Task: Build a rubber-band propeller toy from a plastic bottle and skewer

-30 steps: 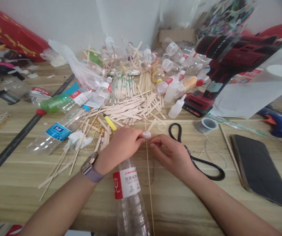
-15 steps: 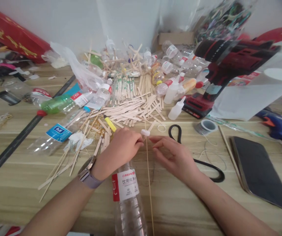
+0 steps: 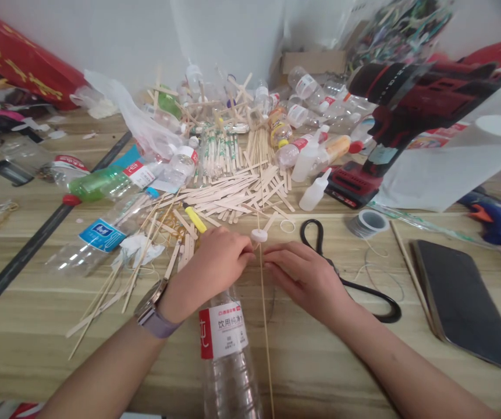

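Note:
A clear plastic bottle (image 3: 228, 372) with a red and white label lies toward me on the table, its neck end hidden under my left hand (image 3: 219, 256). That hand is closed, thumb and forefinger pressed together just left of a thin bamboo skewer (image 3: 264, 314). A white bottle cap (image 3: 259, 235) sits on the skewer just beyond my fingertips. From the right, my right hand (image 3: 305, 276) reaches to the skewer with fingers drawn together; whatever they pinch is too small to make out. Black-handled scissors (image 3: 379, 299) lie beside and partly behind the right hand.
Wooden craft sticks (image 3: 228, 195) are heaped ahead, with empty bottles behind. A red cordless drill (image 3: 390, 116) stands at right, near a phone (image 3: 464, 302), a thread spool (image 3: 367, 223) and a blue glue gun (image 3: 494, 218). A dark bar (image 3: 23, 256) crosses the left side.
My right hand's fingers have drawn closer together and moved slightly left toward the skewer. The left hand, the bottle and the cap are nearly unchanged.

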`<state>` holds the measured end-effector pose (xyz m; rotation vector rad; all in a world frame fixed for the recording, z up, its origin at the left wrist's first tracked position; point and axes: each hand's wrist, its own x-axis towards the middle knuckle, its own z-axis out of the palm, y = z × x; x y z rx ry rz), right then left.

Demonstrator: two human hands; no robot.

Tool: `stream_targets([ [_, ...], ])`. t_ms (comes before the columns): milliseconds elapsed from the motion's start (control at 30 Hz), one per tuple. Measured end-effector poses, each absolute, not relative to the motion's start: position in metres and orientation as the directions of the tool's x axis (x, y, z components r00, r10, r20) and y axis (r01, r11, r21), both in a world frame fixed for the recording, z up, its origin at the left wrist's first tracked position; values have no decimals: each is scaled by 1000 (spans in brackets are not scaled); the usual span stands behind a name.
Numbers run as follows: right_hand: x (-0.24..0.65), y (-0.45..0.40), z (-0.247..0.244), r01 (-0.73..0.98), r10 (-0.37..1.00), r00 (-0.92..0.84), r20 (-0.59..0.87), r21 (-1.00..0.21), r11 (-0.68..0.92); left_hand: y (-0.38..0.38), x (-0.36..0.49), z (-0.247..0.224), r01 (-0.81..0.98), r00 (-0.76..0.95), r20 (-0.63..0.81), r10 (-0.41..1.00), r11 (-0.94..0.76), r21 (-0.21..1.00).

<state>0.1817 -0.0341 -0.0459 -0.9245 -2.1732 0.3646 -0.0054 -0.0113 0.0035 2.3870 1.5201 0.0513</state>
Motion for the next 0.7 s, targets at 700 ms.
stream_targets([
  [700,174,-28,-55,706,716,-472,514,-266,656,-8,1,6,865,462,-196,865,-390,316],
])
